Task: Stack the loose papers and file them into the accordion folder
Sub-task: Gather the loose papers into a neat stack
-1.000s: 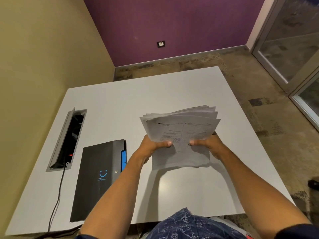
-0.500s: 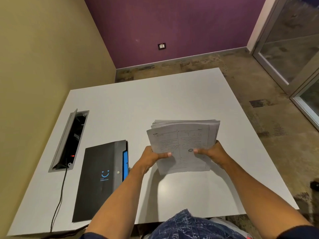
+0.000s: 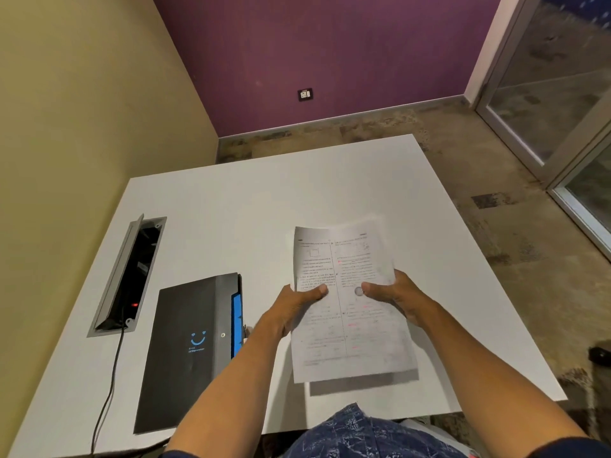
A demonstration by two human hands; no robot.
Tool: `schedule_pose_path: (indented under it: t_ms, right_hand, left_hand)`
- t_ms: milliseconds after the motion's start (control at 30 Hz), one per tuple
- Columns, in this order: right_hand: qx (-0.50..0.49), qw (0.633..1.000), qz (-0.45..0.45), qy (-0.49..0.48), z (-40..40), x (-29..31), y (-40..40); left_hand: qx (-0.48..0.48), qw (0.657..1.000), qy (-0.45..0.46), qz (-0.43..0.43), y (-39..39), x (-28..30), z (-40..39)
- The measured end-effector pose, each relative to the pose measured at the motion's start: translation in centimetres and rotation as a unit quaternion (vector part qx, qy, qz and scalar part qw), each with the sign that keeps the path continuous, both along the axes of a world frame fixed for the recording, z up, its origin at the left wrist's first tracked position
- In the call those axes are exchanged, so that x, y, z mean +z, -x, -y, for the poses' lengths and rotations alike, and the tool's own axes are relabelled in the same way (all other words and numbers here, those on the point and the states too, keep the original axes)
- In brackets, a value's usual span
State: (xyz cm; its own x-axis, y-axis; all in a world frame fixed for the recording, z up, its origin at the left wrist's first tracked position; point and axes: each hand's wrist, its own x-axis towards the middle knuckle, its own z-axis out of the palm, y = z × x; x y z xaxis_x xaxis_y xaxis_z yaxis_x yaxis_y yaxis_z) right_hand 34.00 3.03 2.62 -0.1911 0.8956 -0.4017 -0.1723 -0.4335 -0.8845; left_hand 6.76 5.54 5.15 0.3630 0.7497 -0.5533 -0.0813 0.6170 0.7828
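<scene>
Above the table [image 3: 231, 206]: paper stack [image 3: 350, 332].
Left hand [image 3: 291, 309]: clamped on its left edge.
Right hand [image 3: 400, 297]: clamped on its right edge.
Accordion folder [image 3: 188, 352]: lay left, shut.

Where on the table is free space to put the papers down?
The table is bare beyond the paper stack to its far edge, and to the stack's right. The left is crowded: accordion folder, open cable box, cable.

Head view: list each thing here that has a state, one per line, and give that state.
papers: gathered in one stack, held over the table, printed side up
left hand: gripping the stack's left edge, thumb on top
right hand: gripping the stack's right edge, thumb on top
folder: flat on the table, flap shut
cable box: lid raised, red light on, cord plugged in
</scene>
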Motion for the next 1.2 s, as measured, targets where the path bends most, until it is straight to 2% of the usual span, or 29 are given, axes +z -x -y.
schedule_pose_path:
  t_ms: [133,267,367,433,533,633,733,800,900,967,1067,1200]
  right_hand:
    - [-0.009,0.998,-0.064,0.029,0.2,0.1,-0.3]
    - [-0.003,0.999,-0.028,0.019,0.6,-0.3,0.8]
    - [-0.048,0.997,-0.048,0.031,1.0,-0.6,0.3]
    - [-0.057,0.996,-0.061,0.042,1.3,-0.8,0.0]
    - [-0.044,0.997,-0.056,0.041,1.5,-1.1,0.5]
    - [-0.046,0.995,-0.083,0.035,1.5,-0.6,0.3]
    - [-0.038,0.994,-0.094,0.042,1.5,-0.3,0.0]
    - [-0.031,0.996,-0.077,0.039,1.4,-0.2,0.4]
    - [-0.046,0.999,-0.02,-0.002,1.2,-0.1,0.7]
    - [-0.059,0.998,0.006,-0.025,1.1,0.3,0.7]
    - [-0.05,0.997,0.031,-0.049,0.8,1.1,0.6]
    - [-0.033,0.996,0.035,-0.077,0.4,2.1,0.8]
  left_hand:
    - [0.07,0.997,0.035,-0.015,0.5,-0.6,0.4]
    - [0.083,0.993,0.079,0.008,-0.3,-1.0,0.7]
    - [0.077,0.993,0.089,0.023,0.4,-1.0,0.4]
    - [0.073,0.993,0.079,0.04,0.7,-1.1,0.5]
    - [0.071,0.996,0.049,0.02,0.2,-1.4,0.8]
    - [0.03,0.999,0.01,0.028,0.2,-1.1,0.7]
    - [-0.011,0.998,-0.061,-0.028,0.5,-0.5,0.4]
    - [-0.034,0.992,-0.102,-0.07,0.3,-0.4,0.4]
    - [-0.041,0.986,-0.138,-0.082,-0.1,-0.6,0.5]
    - [-0.007,0.985,-0.148,-0.088,0.1,-0.5,0.4]
    - [0.065,0.99,-0.112,-0.063,0.7,0.1,0.0]
    - [0.033,0.994,-0.1,-0.009,1.2,1.1,-0.5]
